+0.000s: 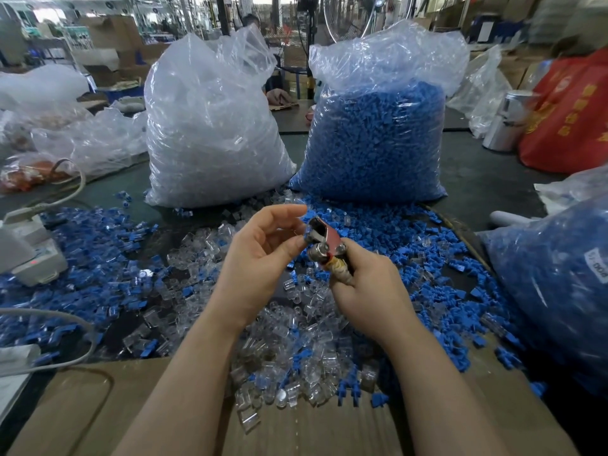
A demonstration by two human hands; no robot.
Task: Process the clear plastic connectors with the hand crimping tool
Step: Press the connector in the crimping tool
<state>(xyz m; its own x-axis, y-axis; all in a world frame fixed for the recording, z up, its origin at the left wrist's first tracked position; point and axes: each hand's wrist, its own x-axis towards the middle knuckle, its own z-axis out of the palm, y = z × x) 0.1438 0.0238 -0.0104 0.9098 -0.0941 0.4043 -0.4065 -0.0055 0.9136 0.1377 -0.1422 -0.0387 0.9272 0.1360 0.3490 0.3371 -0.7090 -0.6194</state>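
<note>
Right hand (365,284): I see it clenched round the taped handles of the crimping tool (325,240).
Left hand (263,255): fingers loosely curled at the tool's head; I cannot tell if it pinches a piece.
Clear connectors (279,340): heaped near me on the cardboard (312,432); probably light, slick, brittle; I'd pinch their flat sides.

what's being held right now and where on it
The right hand grips the crimping tool by its wrapped handles. The left hand touches its head.

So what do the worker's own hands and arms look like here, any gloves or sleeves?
Both are bare. The left hand and the right hand wear no gloves, and no ring, watch or bracelet shows. Both forearms are uncovered right down to the picture's bottom edge, so no sleeve is in view.
</note>
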